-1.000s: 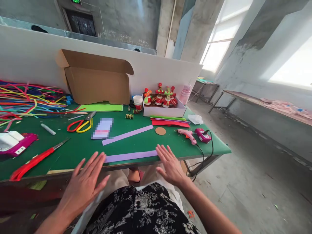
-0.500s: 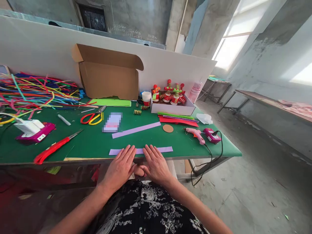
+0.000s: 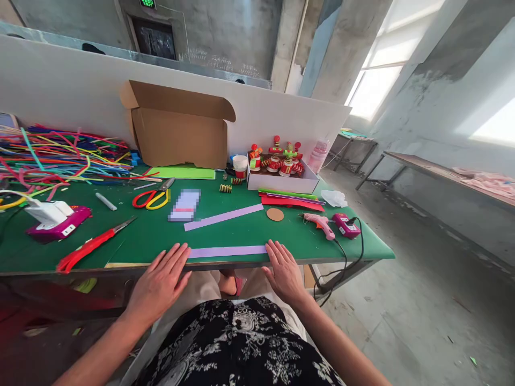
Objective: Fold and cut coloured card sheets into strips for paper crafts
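A purple paper strip (image 3: 227,251) lies flat along the front edge of the green table. My left hand (image 3: 161,279) rests with outstretched fingers on the strip's left end, hiding that end. At the right end, my right hand (image 3: 285,271) lies flat with its fingertips on the paper. Neither hand grips anything. Behind this strip, a second purple strip (image 3: 225,216) slants up to the right, close to a brown cardboard disc (image 3: 275,214).
Red-handled scissors (image 3: 151,197), a red-handled cutting tool (image 3: 94,246) and a pile of pipe cleaners (image 3: 60,153) are on the left. A pink glue gun (image 3: 319,224) with a cord lies right. An open cardboard box (image 3: 181,131) and a box of figures (image 3: 281,179) stand behind.
My hands have slid apart along the strip, from near its middle out to its two ends. The strip's middle is now uncovered. The view has shifted slightly.
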{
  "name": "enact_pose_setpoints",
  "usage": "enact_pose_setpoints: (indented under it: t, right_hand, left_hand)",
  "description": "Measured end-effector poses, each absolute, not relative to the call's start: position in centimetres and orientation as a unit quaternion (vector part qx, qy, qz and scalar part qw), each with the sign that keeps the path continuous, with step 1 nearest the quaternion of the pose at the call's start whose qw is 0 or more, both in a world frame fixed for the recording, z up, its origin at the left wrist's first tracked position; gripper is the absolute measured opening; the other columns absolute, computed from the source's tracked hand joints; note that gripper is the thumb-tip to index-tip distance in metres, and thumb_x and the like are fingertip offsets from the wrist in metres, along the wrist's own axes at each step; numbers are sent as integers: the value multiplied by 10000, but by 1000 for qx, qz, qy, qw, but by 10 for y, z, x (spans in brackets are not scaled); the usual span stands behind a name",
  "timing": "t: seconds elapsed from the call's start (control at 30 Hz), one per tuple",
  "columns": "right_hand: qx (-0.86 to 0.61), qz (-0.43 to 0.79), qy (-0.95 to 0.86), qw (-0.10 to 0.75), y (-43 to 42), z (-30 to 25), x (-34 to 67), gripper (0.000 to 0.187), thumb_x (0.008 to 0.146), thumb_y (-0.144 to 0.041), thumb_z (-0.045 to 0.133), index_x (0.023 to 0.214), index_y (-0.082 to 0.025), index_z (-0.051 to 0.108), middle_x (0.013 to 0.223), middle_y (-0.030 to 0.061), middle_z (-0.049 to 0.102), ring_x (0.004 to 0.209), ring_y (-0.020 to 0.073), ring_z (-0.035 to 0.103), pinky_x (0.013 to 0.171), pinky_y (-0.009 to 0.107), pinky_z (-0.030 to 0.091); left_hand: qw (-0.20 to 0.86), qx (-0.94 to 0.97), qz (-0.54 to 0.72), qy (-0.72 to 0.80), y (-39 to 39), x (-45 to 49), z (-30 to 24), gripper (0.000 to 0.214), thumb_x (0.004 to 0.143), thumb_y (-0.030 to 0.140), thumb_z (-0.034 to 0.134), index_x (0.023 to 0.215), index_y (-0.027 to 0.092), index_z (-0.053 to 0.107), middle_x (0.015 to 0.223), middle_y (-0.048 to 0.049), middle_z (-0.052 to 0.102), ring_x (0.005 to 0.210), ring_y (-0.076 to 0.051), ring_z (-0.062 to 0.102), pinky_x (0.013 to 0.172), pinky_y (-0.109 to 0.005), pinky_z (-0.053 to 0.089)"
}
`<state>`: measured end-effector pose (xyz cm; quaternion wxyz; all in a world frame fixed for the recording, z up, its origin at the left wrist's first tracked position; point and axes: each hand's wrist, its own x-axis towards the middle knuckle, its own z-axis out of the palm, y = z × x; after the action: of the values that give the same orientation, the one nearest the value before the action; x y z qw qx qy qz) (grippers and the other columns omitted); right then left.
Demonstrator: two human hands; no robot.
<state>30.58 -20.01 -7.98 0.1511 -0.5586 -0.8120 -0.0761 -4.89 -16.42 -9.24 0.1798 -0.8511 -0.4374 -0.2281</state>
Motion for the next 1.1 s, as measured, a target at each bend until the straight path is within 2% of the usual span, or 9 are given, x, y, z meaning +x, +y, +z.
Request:
enact_pose_setpoints:
  t: [0.2, 0.27, 0.37, 0.5, 0.7, 0.87, 0.97, 1.1]
  right_hand:
    - [-550, -86, -814, 164, -199, -87, 309, 600, 1016, -400, 432, 1531, -94, 392, 1544, 181, 459, 1452, 310, 402, 1162, 519, 384]
    - [-550, -89, -814, 166, -198, -90, 309, 612, 1012, -409, 438, 1538, -102, 380, 1545, 178, 460, 1453, 310, 400, 1165, 518, 378]
    - [-552, -93, -813, 161, -198, -91, 310, 611, 1015, -408, 430, 1537, -95, 377, 1541, 180, 466, 1451, 314, 403, 1165, 517, 375]
    - [-550, -85, -816, 157, -198, -88, 312, 614, 1017, -371, 417, 1573, -131, 317, 1554, 161, 453, 1455, 305, 399, 1162, 522, 376]
    - [-556, -83, -811, 164, -198, -88, 309, 622, 1021, -411, 409, 1556, -101, 344, 1545, 173, 463, 1452, 310, 401, 1163, 523, 373]
    - [-559, -86, -805, 177, -195, -91, 307, 601, 1021, -400, 409, 1551, -120, 364, 1534, 163, 481, 1440, 304, 421, 1165, 521, 370]
    - [-560, -82, -802, 188, -197, -86, 307, 591, 1018, -388, 412, 1548, -131, 376, 1524, 165, 493, 1429, 308, 438, 1151, 528, 391]
    - [-549, -45, -791, 267, -218, -74, 296, 553, 1021, -383, 382, 1521, -150, 427, 1532, 173, 479, 1436, 310, 428, 1129, 527, 429]
  left_hand:
    - [194, -828, -238, -469, -166, -52, -65, 680, 993, 553, 313, 1442, 72, 485, 1439, -221, 576, 1385, -393, 482, 1118, -599, 361]
    - [183, -841, -234, -452, -172, -23, -58, 643, 1004, 499, 327, 1465, 67, 448, 1500, -202, 519, 1421, -361, 446, 1141, -563, 354]
    - [155, -873, -233, -398, -178, 32, -64, 588, 1014, 427, 336, 1500, 102, 403, 1502, -149, 536, 1428, -290, 450, 1158, -491, 368]
    - [126, -887, -235, -378, -178, 65, -82, 608, 1015, 428, 335, 1507, 74, 381, 1492, -173, 539, 1404, -274, 485, 1144, -455, 403]
    - [155, -859, -229, -431, -173, 7, -88, 631, 1021, 494, 310, 1374, 30, 551, 1431, -224, 581, 1334, -324, 555, 1117, -490, 435]
    - [148, -849, -233, -451, -167, -28, -86, 611, 1021, 513, 295, 1397, 108, 556, 1421, -178, 606, 1328, -309, 564, 1107, -496, 446]
    - [159, -850, -259, -431, -163, -35, -89, 533, 1024, 467, 329, 1361, 149, 594, 1359, -148, 662, 1276, -288, 606, 1089, -476, 462]
    - [177, -841, -303, -412, -165, -35, -84, 322, 1003, 257, 425, 1152, 196, 703, 1115, -94, 769, 1078, -245, 684, 1010, -438, 493]
